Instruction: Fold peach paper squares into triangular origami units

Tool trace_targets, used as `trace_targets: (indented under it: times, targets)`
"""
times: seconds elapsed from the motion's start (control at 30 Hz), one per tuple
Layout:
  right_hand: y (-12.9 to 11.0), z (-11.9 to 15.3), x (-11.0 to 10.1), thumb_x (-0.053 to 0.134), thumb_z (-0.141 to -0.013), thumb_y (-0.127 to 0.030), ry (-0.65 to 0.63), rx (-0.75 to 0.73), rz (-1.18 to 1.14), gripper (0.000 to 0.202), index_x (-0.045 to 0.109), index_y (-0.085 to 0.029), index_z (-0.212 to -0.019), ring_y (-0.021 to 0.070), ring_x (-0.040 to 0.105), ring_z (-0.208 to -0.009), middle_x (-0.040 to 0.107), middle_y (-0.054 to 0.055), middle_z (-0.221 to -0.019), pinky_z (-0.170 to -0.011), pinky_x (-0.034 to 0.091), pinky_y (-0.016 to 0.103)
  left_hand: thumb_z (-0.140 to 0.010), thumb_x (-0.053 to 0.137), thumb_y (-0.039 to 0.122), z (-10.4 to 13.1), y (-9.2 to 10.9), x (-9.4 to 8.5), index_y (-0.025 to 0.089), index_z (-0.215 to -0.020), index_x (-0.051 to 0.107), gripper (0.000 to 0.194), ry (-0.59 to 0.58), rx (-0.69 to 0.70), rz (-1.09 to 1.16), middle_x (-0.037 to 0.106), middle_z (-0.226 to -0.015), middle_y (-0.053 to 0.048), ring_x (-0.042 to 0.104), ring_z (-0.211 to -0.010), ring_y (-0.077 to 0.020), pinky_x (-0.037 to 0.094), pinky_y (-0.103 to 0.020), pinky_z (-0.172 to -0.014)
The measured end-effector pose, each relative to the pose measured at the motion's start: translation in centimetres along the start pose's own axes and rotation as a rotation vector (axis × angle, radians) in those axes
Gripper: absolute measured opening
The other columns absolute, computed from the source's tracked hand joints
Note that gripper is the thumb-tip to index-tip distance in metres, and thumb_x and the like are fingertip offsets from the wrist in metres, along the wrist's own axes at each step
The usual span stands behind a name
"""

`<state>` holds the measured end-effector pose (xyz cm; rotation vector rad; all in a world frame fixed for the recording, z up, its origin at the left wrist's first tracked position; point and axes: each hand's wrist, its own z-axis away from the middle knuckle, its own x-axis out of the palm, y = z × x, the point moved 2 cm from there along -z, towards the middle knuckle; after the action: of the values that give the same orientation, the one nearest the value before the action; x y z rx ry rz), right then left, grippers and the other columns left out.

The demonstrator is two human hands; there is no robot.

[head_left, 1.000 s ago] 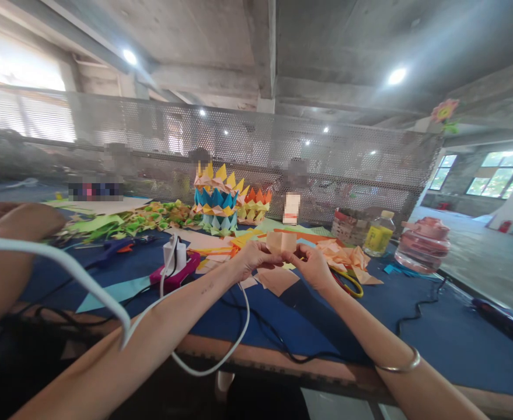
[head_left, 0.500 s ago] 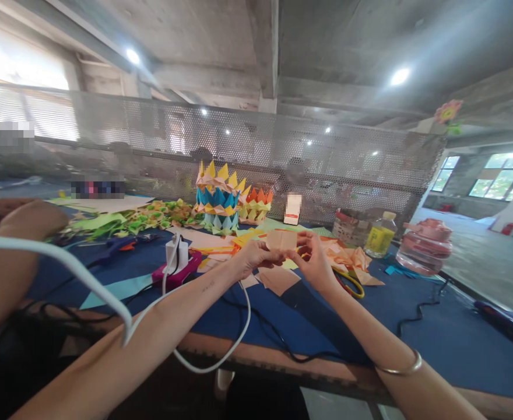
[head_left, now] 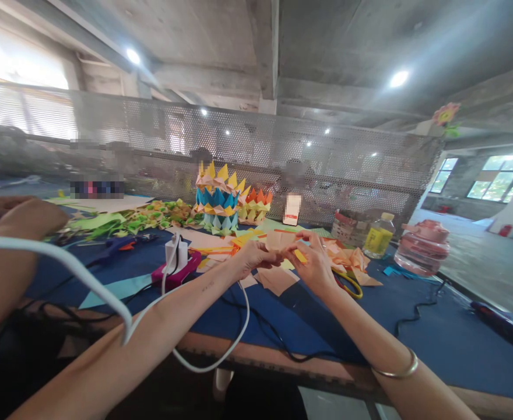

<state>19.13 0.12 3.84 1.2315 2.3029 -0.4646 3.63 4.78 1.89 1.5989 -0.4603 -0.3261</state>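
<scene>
A small peach paper piece (head_left: 279,240) is held up over the table between both hands. Fingers of my left hand (head_left: 260,258) pinch its lower left part. My right hand (head_left: 309,259) grips its right side between thumb and fingers. Below the hands lie flat peach sheets (head_left: 277,280) and, to the right, crumpled or folded peach paper (head_left: 348,258). Yellow-handled scissors (head_left: 350,286) rest beside my right wrist. Behind stands a tall folded-paper piece in blue and yellow (head_left: 217,198), with a smaller red and yellow one (head_left: 256,205) beside it.
A white charger (head_left: 176,255) sits in a magenta power strip (head_left: 176,272); a white cable (head_left: 246,315) loops past my left forearm. A phone (head_left: 291,210), yellow bottle (head_left: 379,235) and pink jug (head_left: 422,248) stand behind. Another person's hands (head_left: 31,219) are at the left.
The right hand's fingers have bent closer over the peach piece, whose top edge now looks lower and tilted or folded. The left hand has hardly moved.
</scene>
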Motion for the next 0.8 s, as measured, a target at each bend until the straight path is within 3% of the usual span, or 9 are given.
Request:
trace_targets:
  times: [0.33,0.8]
  targets:
    - [-0.33,0.08,-0.20,0.051,-0.083,-0.029,0.004,-0.001,0.032,0.018,0.066,-0.022,-0.075,0.0238,0.042,-0.103,0.046,0.007,-0.112,-0.085,0.040,0.038,-0.046,0.075,0.029,-0.27,-0.44,-0.12,0.013,-0.068,0.069,0.028,-0.054,-0.001,-0.015,0.068,-0.071,-0.007,0.062,-0.070,-0.0160,0.042,-0.024,-0.063]
    - [-1.02,0.11,-0.52,0.053,-0.081,-0.026,0.027,-0.031,0.033,0.015,0.066,-0.023,-0.075,0.0258,0.042,-0.104,0.048,0.007,-0.116,-0.083,0.043,0.041,-0.048,0.075,0.031,0.00,-0.26,-0.03,0.013,-0.072,0.071,0.030,-0.067,-0.005,-0.060,0.069,-0.073,-0.008,0.062,-0.071,-0.0163,0.041,-0.022,-0.061]
